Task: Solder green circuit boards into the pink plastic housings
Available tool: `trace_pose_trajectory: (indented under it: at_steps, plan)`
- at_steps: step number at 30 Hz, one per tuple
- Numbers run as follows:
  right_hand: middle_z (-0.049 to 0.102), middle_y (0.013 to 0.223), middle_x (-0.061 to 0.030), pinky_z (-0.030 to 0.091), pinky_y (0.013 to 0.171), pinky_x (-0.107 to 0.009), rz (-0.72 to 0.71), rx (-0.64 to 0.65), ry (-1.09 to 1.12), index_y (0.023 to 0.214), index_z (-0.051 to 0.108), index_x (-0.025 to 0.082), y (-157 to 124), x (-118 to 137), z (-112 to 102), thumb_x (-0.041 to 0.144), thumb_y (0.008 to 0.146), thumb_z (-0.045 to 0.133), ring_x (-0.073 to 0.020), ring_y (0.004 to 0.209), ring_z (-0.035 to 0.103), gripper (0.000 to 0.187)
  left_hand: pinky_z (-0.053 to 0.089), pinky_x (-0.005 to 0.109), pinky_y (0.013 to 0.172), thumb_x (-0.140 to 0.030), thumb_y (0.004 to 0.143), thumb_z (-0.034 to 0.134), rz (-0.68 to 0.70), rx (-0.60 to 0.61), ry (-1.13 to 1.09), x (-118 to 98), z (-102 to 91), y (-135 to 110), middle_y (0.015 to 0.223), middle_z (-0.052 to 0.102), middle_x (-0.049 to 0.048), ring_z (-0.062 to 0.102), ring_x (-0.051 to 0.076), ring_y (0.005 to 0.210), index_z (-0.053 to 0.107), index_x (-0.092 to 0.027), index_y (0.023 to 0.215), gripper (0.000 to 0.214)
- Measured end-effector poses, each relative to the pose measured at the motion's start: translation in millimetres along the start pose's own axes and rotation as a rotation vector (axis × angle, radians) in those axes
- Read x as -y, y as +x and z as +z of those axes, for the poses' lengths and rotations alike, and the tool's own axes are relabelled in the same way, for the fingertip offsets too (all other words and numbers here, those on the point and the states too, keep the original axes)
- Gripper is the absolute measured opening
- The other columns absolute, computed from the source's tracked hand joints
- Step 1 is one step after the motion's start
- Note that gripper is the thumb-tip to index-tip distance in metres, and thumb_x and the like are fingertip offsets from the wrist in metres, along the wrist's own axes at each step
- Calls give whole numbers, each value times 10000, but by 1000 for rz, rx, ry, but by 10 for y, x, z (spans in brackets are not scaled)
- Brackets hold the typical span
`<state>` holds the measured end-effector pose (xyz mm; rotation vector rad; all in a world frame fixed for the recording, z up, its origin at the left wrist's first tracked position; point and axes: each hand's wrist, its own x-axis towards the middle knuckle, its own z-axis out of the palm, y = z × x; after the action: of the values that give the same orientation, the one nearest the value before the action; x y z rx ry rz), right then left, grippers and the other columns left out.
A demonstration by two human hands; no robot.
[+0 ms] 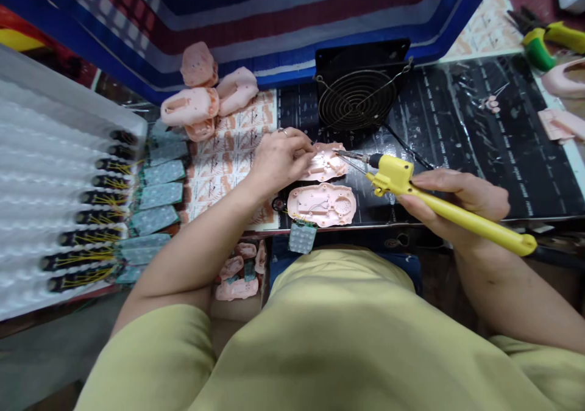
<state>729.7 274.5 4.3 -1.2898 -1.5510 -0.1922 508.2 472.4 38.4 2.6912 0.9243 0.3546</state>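
From the head view, I see the person's right hand closed around a long yellow plastic soldering tool with a slim metal tip. The tool's long axis slants across the bench: its rounded handle end lies to the right and nearer the body, while the tip points left and slightly away, over a pale pink moulded plastic shell. Whether it touches, I can't tell. The left hand is at that shell's left end, fingers bent and narrowly bunched; I can't make out whether they pinch anything. That shell's long axis runs left to right along the bench. Just nearer the body, a second pale pink plastic shell lies the same way, a small green circuit board below it at the bench edge. Beyond them stands a square black fan with a round wire grille
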Motion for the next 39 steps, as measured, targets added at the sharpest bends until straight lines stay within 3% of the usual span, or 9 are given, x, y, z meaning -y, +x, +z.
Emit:
trace_pose_trajectory:
  at_steps: [3, 7, 10, 16, 23, 28, 35, 39]
  plan:
    - [750, 949, -20, 622, 629, -273, 74, 14, -83, 1100, 684, 237, -16, 58, -23, 317, 776, 830, -184, 696, 720, 364, 474, 377, 870, -274, 862, 582, -22, -51, -88, 34, 7, -22, 912, 742, 62, 654, 202, 833, 745, -172, 898, 196]
    - [750, 935, 1, 634, 653, -294, 88, 63, -115, 1292, 615, 281, -13, 117, -52, 336, 794, 817, -188, 689, 719, 540, 416, 444, 972, -261, 837, 625, -18, 26, -49, 5, 22, -50, 836, 732, 34, 641, 208, 841, 739, -189, 871, 139]
    - [748, 975, -14, 632, 648, -297, 10, 95, -94, 1194, 665, 273, -1, 121, -51, 288, 788, 823, -197, 718, 723, 436, 394, 476, 993, -300, 829, 646, -3, 84, 13, -28, 33, -61, 846, 723, 42, 626, 234, 908, 735, -188, 808, 144]
    - [727, 787, 14, 609, 578, -248, -129, 114, 92, 955, 668, 231, 17, 47, 29, 187, 728, 854, -170, 668, 709, 296, 382, 494, 998, -270, 842, 589, 4, 130, 105, -96, 6, -40, 851, 718, 55, 596, 242, 923, 739, -189, 804, 175]
    - [739, 797, 31, 626, 555, -269, -119, 193, 88, 865, 671, 278, 80, 5, 72, 264, 750, 846, -174, 648, 713, 210, 375, 488, 980, -259, 845, 588, 7, 167, 142, -119, -22, 1, 842, 711, 61, 577, 248, 922, 728, -197, 796, 161]
    - [737, 790, 37, 617, 543, -257, -151, 252, 60, 882, 674, 290, 180, 24, 22, 300, 769, 836, -167, 642, 710, 197, 358, 489, 986, -312, 852, 615, 17, 214, 162, -131, -53, 29, 865, 710, 73, 570, 259, 945, 734, -187, 827, 174]
    - [731, 824, 5, 635, 588, -316, -65, 109, 73, 913, 673, 262, 196, 99, -102, 147, 731, 840, -195, 684, 709, 273, 370, 470, 975, -332, 858, 612, 11, 229, 184, -136, -57, 44, 871, 709, 69, 574, 254, 947, 737, -185, 836, 194]
    - [736, 827, 23, 632, 558, -320, -95, 98, -6, 963, 678, 291, 145, 88, -61, 228, 744, 850, -201, 654, 711, 285, 379, 464, 972, -304, 851, 595, 21, 210, 195, -136, -45, 44, 837, 711, 57, 578, 243, 921, 727, -194, 790, 183]
